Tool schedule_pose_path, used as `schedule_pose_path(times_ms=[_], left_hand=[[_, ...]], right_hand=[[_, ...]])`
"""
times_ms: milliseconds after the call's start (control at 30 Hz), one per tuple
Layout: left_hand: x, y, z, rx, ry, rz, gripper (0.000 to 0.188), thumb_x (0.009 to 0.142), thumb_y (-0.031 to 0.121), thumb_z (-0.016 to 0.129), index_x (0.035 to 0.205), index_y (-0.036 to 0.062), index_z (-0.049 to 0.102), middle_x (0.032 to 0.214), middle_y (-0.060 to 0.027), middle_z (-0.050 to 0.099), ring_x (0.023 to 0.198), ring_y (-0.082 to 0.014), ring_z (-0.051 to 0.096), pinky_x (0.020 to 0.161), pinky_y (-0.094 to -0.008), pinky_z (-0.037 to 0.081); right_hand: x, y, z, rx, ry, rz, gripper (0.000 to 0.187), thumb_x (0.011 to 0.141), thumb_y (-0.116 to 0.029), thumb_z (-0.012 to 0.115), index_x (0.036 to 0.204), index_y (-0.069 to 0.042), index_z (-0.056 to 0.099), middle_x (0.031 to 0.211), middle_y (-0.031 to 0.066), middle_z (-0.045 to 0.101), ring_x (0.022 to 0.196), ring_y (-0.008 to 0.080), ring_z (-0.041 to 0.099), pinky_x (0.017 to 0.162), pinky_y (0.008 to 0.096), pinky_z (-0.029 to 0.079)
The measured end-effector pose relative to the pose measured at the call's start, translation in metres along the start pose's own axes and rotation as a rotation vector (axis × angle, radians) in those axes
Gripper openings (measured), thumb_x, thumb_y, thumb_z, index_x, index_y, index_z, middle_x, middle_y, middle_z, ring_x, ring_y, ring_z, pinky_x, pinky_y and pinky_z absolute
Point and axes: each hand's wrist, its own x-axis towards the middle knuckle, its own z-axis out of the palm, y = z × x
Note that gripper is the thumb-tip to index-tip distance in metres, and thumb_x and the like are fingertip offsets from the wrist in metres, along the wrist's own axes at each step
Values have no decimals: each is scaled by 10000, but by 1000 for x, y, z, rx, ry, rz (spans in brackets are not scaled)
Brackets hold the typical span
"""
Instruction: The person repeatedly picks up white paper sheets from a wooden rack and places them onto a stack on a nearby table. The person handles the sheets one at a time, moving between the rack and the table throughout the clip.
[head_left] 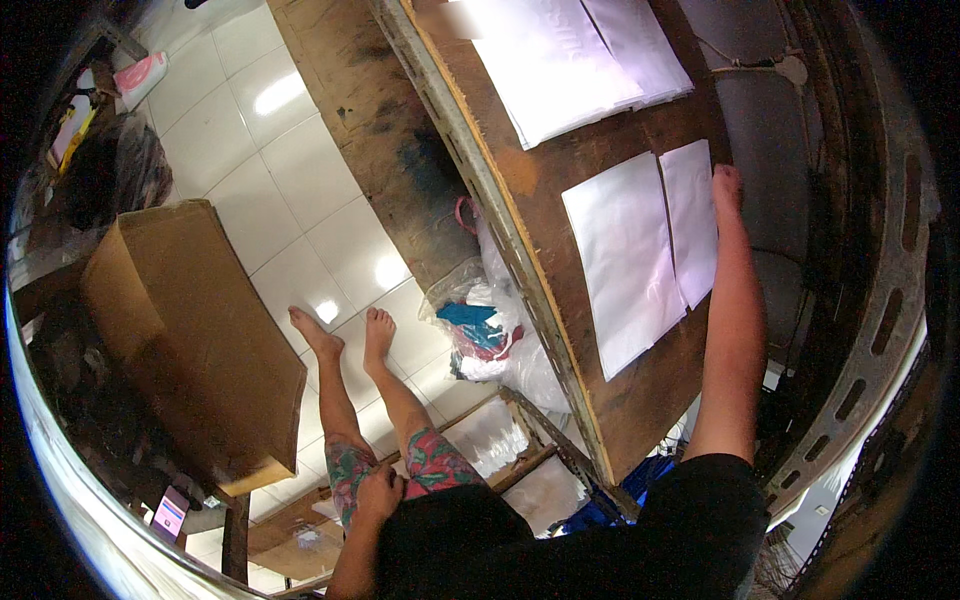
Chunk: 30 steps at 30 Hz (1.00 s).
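My right arm stretches along the right side of a brown wooden board (650, 385). At its end my right hand (728, 184) is closed, with the fingers curled in, at the outer edge of a narrow stack of white sheets (690, 215). A wider stack of white sheets (625, 260) lies just left of it, a thin gap between them. Further away on the board are more white sheets (550, 65), also in a wide and a narrow pile. Low in my lap, my left hand (380, 493) rests against patterned shorts (440, 462), fingers bent together; whatever they hold is hidden.
A metal angle rail (500, 205) edges the board. Beside it stands a clear plastic bag (475, 320) with coloured cloth-like scraps. Left are a large cardboard box (200, 330) and a lit phone (171, 512). A slotted metal post (888, 320) rises at right. White tiles (265, 190) cover the floor.
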Motion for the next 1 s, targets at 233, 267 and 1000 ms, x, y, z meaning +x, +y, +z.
schedule_pose_path(times_ms=[233, 267, 1000], left_hand=[[2, 14, -9, -46, 120, 66, 283, 903, 234, 580, 1057, 6, 649, 1045, -229, 660, 982, -403, 638, 859, -473, 511], [7, 14, -8, -41, 121, 67, 281, 902, 231, 581, 1055, 6, 651, 1043, -228, 660, 982, -403, 637, 861, -472, 510], [0, 28, -37, -69, 187, 129, 249, 899, 218, 596, 976, -6, 670, 973, -231, 668, 947, -396, 642, 843, -465, 511]], right_hand=[[17, 9, 8, -11, -72, -80, 395, 882, -287, 483, 1059, 18, 661, 1103, 240, 663, 1055, 411, 615, 933, 462, 467], [16, 10, 5, 22, -62, -44, 397, 883, -283, 476, 1055, 26, 658, 1106, 251, 657, 1058, 414, 612, 932, 467, 465], [-49, -43, -30, 219, 125, -71, 463, 981, -321, 440, 1196, 62, 588, 1278, 270, 570, 1203, 395, 538, 1027, 434, 405]])
